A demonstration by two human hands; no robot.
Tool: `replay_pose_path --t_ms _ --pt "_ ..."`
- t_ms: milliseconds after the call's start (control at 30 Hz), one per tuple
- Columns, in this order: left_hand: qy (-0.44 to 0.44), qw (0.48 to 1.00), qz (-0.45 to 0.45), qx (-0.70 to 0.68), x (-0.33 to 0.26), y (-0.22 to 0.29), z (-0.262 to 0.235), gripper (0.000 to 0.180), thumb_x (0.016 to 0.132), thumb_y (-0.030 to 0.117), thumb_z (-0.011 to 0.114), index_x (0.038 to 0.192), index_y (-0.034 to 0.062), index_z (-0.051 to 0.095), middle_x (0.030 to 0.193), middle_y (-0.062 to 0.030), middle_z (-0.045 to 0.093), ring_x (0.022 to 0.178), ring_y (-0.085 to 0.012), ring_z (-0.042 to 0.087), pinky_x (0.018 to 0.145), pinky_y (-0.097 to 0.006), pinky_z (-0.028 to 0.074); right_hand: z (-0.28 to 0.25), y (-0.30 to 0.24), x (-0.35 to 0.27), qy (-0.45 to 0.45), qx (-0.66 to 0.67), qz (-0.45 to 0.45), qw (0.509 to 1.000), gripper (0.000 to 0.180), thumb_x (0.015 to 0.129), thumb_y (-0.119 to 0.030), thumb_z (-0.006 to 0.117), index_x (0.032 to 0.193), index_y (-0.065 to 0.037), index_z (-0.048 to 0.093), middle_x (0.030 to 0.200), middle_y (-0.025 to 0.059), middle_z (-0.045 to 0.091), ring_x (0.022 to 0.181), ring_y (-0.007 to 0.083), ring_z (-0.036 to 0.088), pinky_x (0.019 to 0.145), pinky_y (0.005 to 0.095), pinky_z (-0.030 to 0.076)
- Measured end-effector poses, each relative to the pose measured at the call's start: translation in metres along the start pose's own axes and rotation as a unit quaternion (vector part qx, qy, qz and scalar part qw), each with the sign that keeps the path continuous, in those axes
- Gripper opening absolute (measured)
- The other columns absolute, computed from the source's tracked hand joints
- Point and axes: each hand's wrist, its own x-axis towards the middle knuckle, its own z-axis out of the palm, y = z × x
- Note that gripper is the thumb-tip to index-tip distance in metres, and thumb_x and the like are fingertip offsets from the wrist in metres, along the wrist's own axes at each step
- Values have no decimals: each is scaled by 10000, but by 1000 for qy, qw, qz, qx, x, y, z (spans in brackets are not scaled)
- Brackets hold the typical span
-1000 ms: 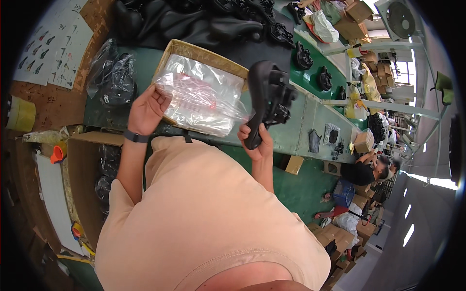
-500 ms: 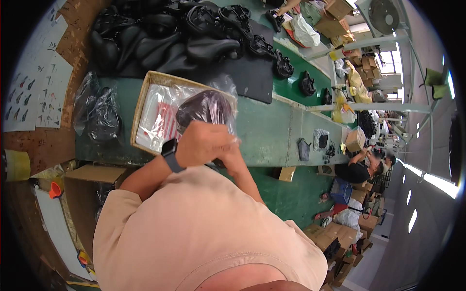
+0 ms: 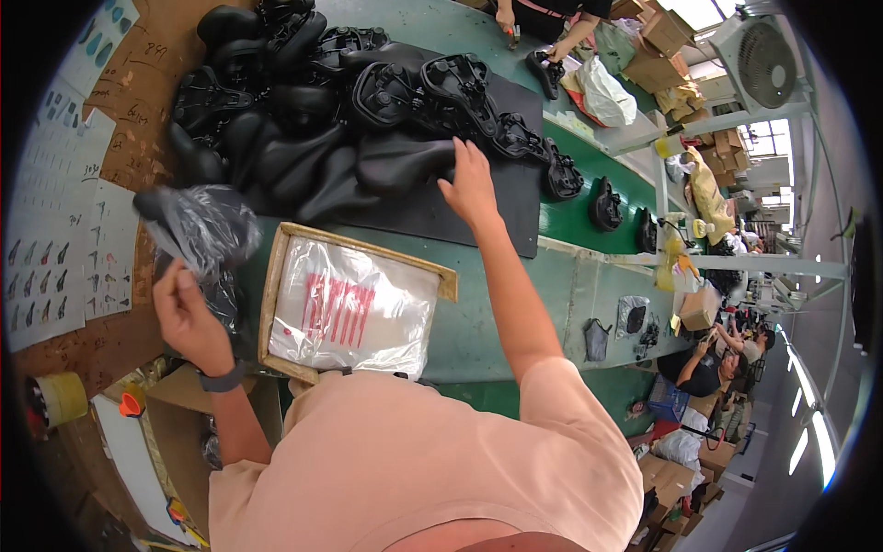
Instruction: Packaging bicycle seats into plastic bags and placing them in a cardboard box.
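Note:
On the left, my left hand point(image 3: 191, 317) is closed at the loose lower end of a clear plastic bag with a black bicycle saddle point(image 3: 207, 225) inside. This bagged saddle is tilted and slightly blurred, above another bagged saddle point(image 3: 221, 299). My right hand point(image 3: 473, 184) reaches forward with its fingers stretched out, at the narrow nose of a bare black saddle point(image 3: 395, 166). Whether the fingertips press on it I cannot tell. Between my arms lies a shallow cardboard box point(image 3: 273, 304) holding flat clear plastic bags point(image 3: 368, 294) with red print.
A heap of black saddles point(image 3: 276, 138) covers the far left of the green bench, partly on a black mat point(image 3: 510, 207). More saddles point(image 3: 605, 204) stand on the green strip at right. A co-worker's hands point(image 3: 561, 46) handle a saddle at the far side. An open carton point(image 3: 198, 400) stands lower left.
My hands, together over the box before, are now apart. The bagged saddle has gone left with my left hand; my right hand has moved forward to the heap. My view has shifted.

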Motion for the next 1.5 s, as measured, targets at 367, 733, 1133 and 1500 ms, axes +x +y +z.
replay_pose_path --t_ms 367,733,1133,1500 --pt "-541 841 3 -19 -166 -31 118 199 969 161 734 1141 63 760 1106 -130 771 969 -336 743 836 -425 598 67 55 -34 -230 -78 28 970 534 671 -273 855 1117 -94 622 1055 198 713 977 448 722 859 527 605" --pt "-689 689 173 142 -340 -107 181 316 939 379 762 997 68 770 1015 -179 776 964 -387 743 840 -507 587 7 91 -461 -131 191 640 733 560 811 -427 830 1093 40 700 782 147 708 705 294 716 637 368 587" --pt "-582 781 143 174 -383 -130 154 231 1000 290 698 1008 59 713 1091 -194 714 1036 -406 693 879 -521 564 -30 -104 -611 92 664 656 346 488 980 -324 772 1216 69 606 933 119 686 804 244 698 778 324 635" --pt "-478 836 -265 -49 -385 -160 117 251 1089 184 521 1110 15 706 1038 -196 777 854 -310 770 784 -443 576 26 -53 -641 77 761 613 198 397 1013 -205 736 1247 86 601 1085 178 699 923 279 708 797 389 650"
